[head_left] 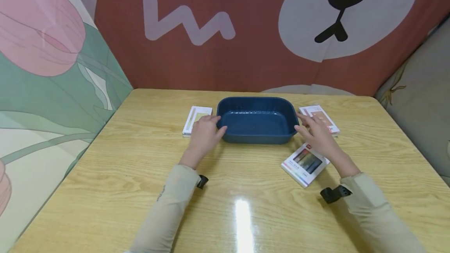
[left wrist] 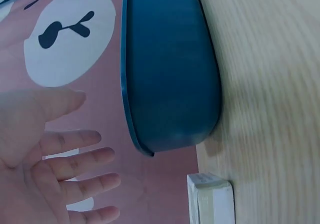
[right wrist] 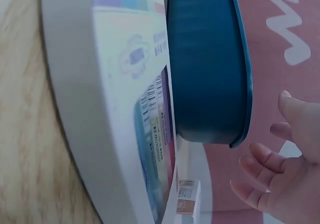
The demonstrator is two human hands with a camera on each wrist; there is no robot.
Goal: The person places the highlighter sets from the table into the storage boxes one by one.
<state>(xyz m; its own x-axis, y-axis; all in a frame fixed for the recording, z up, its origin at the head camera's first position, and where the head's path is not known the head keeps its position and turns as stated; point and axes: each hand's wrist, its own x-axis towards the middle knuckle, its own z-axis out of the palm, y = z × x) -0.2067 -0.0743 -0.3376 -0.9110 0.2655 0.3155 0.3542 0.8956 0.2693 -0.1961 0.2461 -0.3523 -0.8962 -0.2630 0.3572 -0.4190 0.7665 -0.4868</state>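
Observation:
A dark blue rectangular plastic basin (head_left: 258,139) stands upright on the table, with nothing inside it. At its left end is my left hand (head_left: 204,135), fingers spread; the left wrist view shows this hand (left wrist: 60,159) apart from the rim. By the right end hovers my right hand (head_left: 319,138), its fingers loosely bent. In the right wrist view a gap separates that hand (right wrist: 285,164) from the basin (right wrist: 210,68). Below the right hand lies a flat white box (head_left: 305,166) with a dark window showing coloured sticks.
Another flat white box (head_left: 190,119) with a greenish panel lies left of the basin, partly behind the left hand. To the right lies a white box (head_left: 324,117) with an orange-brown panel. The wooden table (head_left: 140,147) meets a printed cloth (head_left: 246,65) at its back edge.

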